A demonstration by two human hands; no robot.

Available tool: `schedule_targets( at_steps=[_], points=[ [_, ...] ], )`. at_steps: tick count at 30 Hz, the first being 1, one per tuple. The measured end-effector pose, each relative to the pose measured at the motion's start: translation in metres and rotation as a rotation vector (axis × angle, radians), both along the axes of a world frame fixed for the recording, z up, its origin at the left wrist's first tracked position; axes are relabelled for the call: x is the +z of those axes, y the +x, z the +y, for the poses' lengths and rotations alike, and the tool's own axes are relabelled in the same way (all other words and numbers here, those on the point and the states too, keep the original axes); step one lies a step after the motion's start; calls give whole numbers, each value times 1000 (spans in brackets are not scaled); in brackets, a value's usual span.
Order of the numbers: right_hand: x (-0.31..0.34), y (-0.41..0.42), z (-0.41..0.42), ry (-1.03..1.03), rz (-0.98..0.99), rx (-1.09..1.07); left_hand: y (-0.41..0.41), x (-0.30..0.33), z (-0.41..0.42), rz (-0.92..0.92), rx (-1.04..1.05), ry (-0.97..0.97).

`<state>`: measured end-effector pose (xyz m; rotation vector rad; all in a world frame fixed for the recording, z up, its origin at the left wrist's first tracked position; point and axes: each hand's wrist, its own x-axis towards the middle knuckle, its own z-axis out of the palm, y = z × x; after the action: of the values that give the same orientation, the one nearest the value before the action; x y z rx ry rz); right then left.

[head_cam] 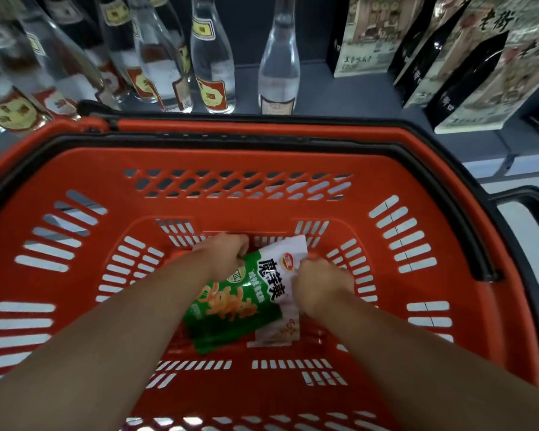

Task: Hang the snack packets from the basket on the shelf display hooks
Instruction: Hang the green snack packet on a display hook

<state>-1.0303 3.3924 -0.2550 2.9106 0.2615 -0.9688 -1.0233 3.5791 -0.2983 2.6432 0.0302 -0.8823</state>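
A red plastic basket [262, 194] with a black rim fills the view. At its bottom lies a green and white snack packet [240, 303] with orange print; another packet seems to lie under it. My left hand [226, 255] reaches down and grips the packet's upper left edge. My right hand [322, 287] holds the packet's white right side near the top. Both forearms run down into the basket. No display hooks are in view.
Beyond the basket stands a dark shelf [339, 88] with several clear glass bottles [212, 57] carrying red and yellow labels at the left. Black and cream boxes [467, 73] stand at the right. The basket's black handle [535, 200] sticks out at the right.
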Motion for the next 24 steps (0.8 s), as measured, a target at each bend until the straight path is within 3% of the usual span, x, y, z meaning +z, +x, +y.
schedule_targets(
  at_steps=[5, 8, 12, 15, 19, 24],
  points=[
    [1, -7, 10, 61, 82, -103, -20, 32, 34, -8, 364, -513],
    [-1, -2, 14, 251, 90, -284, -30, 49, 44, -10, 578, -723],
    [4, 14, 23, 759, 137, -425, -38, 60, 53, -58, 717, -857],
    [21, 28, 27, 1001, 53, -459, -39, 75, 58, -70, 813, -970],
    [44, 37, 28, 1147, 55, -472, -39, 98, 58, -148, 849, -1037],
    [72, 31, 20, 1127, 19, -330, -44, 120, 52, -296, 885, -1004]
  ],
)
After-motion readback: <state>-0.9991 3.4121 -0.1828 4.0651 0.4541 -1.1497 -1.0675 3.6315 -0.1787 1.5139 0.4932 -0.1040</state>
